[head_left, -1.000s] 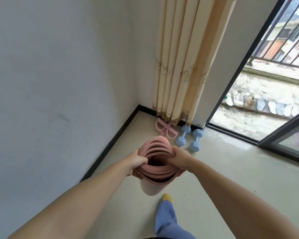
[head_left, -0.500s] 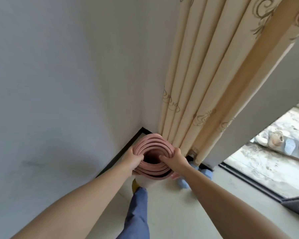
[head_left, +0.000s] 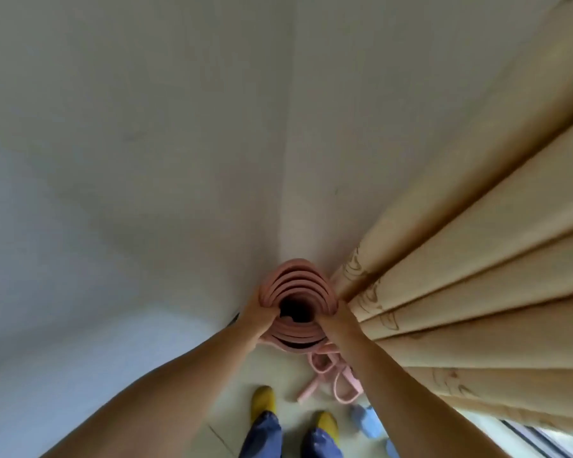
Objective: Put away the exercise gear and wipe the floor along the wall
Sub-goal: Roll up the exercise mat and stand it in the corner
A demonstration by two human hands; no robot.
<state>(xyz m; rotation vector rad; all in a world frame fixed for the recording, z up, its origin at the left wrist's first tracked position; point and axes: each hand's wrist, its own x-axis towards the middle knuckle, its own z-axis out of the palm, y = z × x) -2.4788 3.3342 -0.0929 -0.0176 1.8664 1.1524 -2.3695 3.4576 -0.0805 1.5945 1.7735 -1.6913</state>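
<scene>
A rolled pink exercise mat point(head_left: 298, 279) stands upright in the room's corner, seen from its top end. My left hand point(head_left: 257, 314) grips the roll's left rim, fingers hooked over the edge. On the right rim, my right hand point(head_left: 336, 320) holds it the same way. A pink pedal resistance band point(head_left: 333, 380) lies on the floor just right of the mat's base. Blue dumbbells point(head_left: 366, 421) lie beyond it, partly hidden by my right forearm.
White walls point(head_left: 129, 160) meet right behind the mat. A beige curtain point(head_left: 460, 292) hangs close on the right, touching my right hand. My feet in yellow slippers point(head_left: 262, 401) stand on the pale tiled floor point(head_left: 272, 368) below the mat.
I stepped closer and moved the upright mat deeper into the corner, against the walls. The view tilted steeply downward; the resistance band and my feet came into sight.
</scene>
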